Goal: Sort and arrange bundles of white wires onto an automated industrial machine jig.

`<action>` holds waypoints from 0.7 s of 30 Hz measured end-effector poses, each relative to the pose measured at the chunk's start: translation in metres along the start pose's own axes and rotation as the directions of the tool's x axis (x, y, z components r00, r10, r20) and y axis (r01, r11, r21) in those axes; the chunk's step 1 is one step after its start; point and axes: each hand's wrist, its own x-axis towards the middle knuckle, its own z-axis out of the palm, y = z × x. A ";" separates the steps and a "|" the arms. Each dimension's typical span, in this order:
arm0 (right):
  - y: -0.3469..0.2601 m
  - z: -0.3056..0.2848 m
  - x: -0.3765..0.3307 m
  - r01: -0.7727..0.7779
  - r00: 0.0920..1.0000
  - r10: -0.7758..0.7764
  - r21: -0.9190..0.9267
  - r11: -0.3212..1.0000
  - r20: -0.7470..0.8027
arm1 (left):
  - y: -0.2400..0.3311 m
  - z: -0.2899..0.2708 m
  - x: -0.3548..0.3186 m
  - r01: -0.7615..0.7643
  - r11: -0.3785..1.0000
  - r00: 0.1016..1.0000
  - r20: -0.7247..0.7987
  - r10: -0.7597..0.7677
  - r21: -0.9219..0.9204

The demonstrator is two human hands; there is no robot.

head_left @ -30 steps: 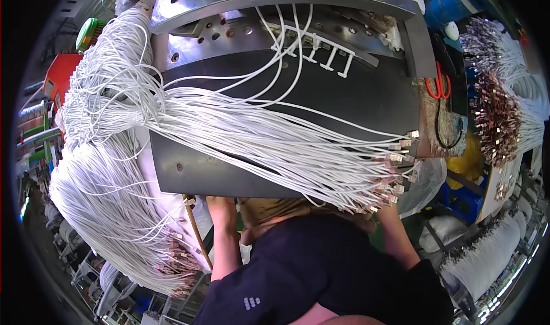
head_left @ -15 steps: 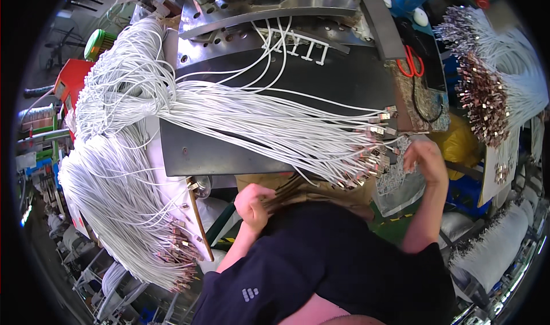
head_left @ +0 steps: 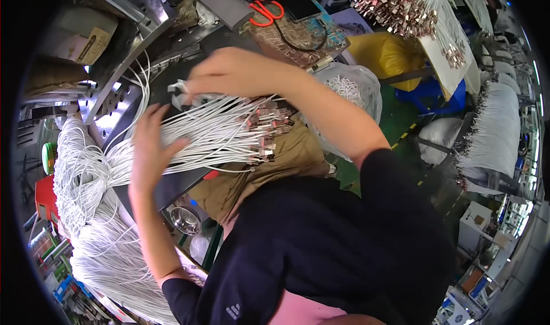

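Observation:
A thick bundle of white cables [head_left: 217, 131] with metal plug ends [head_left: 268, 131] lies across a dark metal work plate [head_left: 172, 187]. My left hand [head_left: 150, 147] lies flat on the bundle, fingers spread, pressing the cables. My right hand [head_left: 235, 73] reaches over from the right, its fingers pinched on a few white cable strands at the upper left of the bundle. More white cables [head_left: 86, 210] hang in loops off the plate's left side.
Orange-handled scissors [head_left: 264, 11] lie on a board at the top. Other cable bundles with metal ends [head_left: 401, 4] hang at top right, with white bundles [head_left: 492, 130] at the right. A clear bag of parts [head_left: 349, 90] and a yellow bag [head_left: 389, 53] sit beyond my right arm.
The view has swung left and down toward the plate. Both hands rose from the plate's lower edge onto the cable bundle, the right one crossing over to its upper side.

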 end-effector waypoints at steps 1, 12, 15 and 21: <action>-0.002 -0.019 -0.039 0.021 1.000 -0.018 0.190 0.981 -0.013 | -0.019 -0.012 -0.007 0.032 0.999 0.999 0.004 -0.032 0.040; 0.271 0.036 -0.388 -0.821 0.475 0.090 -0.403 0.405 -0.876 | -0.081 -0.033 -0.015 0.421 0.754 0.900 0.130 -0.416 -0.504; 0.184 0.049 -0.291 -0.742 0.282 0.301 -0.007 0.671 -0.911 | -0.078 -0.034 -0.024 0.374 0.651 0.836 -0.064 -0.545 -0.661; 0.018 0.030 -0.099 -0.049 0.713 -0.262 -0.419 0.907 -0.650 | 0.015 -0.012 0.013 0.270 0.963 0.957 0.119 -0.266 -0.022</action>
